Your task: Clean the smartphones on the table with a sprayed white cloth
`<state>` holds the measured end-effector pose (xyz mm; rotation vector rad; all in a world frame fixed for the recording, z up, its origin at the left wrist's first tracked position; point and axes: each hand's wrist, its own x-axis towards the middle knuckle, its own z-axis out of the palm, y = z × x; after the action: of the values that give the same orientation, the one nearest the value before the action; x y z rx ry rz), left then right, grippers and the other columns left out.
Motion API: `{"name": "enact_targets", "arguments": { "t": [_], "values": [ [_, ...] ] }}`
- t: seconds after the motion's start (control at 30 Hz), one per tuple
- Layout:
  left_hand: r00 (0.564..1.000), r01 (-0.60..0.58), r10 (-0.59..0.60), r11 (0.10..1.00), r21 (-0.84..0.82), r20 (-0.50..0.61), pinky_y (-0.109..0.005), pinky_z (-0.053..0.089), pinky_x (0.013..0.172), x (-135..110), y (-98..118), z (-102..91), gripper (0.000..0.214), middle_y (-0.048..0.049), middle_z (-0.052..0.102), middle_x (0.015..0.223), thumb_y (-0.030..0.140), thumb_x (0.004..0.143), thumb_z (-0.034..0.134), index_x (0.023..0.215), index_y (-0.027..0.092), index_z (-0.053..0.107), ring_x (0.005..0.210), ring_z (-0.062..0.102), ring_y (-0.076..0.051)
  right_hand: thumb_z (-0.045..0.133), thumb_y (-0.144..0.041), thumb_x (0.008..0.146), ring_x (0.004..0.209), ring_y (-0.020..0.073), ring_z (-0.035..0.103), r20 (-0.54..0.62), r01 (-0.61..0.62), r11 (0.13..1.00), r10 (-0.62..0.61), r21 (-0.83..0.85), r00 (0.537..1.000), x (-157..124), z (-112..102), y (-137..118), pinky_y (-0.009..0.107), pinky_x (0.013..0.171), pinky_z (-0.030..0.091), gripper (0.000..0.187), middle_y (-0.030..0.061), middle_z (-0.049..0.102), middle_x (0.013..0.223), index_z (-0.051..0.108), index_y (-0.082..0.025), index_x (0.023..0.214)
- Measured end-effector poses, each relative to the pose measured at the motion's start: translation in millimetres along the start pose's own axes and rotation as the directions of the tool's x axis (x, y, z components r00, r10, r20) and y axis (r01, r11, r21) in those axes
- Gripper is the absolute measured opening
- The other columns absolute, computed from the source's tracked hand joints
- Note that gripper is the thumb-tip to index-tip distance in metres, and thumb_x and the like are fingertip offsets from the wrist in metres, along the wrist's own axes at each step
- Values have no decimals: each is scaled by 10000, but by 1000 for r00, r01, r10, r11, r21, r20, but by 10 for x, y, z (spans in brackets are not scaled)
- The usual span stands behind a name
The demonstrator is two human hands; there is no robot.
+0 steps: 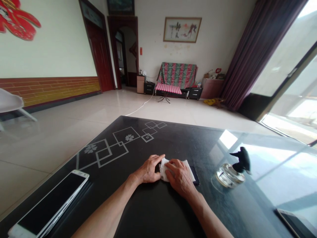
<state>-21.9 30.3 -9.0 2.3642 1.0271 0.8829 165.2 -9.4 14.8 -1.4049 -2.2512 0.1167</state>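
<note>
Near the middle of the black table [178,138] a dark phone [196,176] lies flat, mostly covered by a white cloth [188,168]. My right hand [180,177] presses the cloth down on the phone, its fingers bent over the fabric. At the phone's left end, my left hand [148,170] grips it between thumb and fingers. That end is largely hidden by the hands and the cloth. To the right of my hands stands a clear spray bottle [230,176] with a black trigger head.
A stack of phones with a white one [53,201] on top lies at the table's left. Another phone [296,223] lies at the lower right. Beyond the table are a white chair [11,100], a small pink-checked table [168,88] and a purple curtain [260,49].
</note>
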Motion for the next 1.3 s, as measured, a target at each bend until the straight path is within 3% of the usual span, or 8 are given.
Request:
{"name": "enact_targets", "arguments": {
  "t": [0.2,0.37,0.53,1.07,1.3],
  "values": [
    [1000,11,-11,999,-32,6,-412,455,971,-14,-20,-10,808,-63,618,1152,101,600,576,1382,209,402,1106,535,-250,494,-258,897,1052,231,530,12,39,997,-40,65,999,-198,-119,37,393,922,416,254,70,585,1134,644,-263,1102],
    [1000,23,-22,998,-51,14,-421,469,946,-11,-7,-15,815,-50,607,1157,118,599,598,1381,243,405,1097,532,-252,483,-293,903,1059,241,544,-8,25,999,-24,43,1000,-393,-237,267,404,935,435,277,80,586,1165,645,-259,1125],
    [1000,15,-13,998,-60,19,-407,479,937,-10,-19,-10,813,-52,606,1152,96,595,574,1381,227,409,1097,528,-246,475,-315,901,1035,248,562,-46,-22,1000,23,11,999,-408,-238,421,405,915,461,280,85,599,1132,661,-242,1096],
    [997,31,-36,997,-65,-68,-339,513,879,-26,-153,92,814,-39,633,1119,-12,648,434,1419,230,338,1029,579,-179,475,-211,892,1004,229,520,-72,-8,1000,9,11,997,-76,44,-55,378,919,426,226,83,570,1058,643,-216,1043],
    [997,25,-29,998,-62,-69,-322,516,845,-29,-143,80,811,-16,643,1093,-18,650,422,1409,256,348,1012,581,-167,469,-237,903,1008,228,532,-73,-35,999,37,25,997,-170,-78,208,385,923,435,241,91,573,1074,644,-204,1066]
  ]
}}
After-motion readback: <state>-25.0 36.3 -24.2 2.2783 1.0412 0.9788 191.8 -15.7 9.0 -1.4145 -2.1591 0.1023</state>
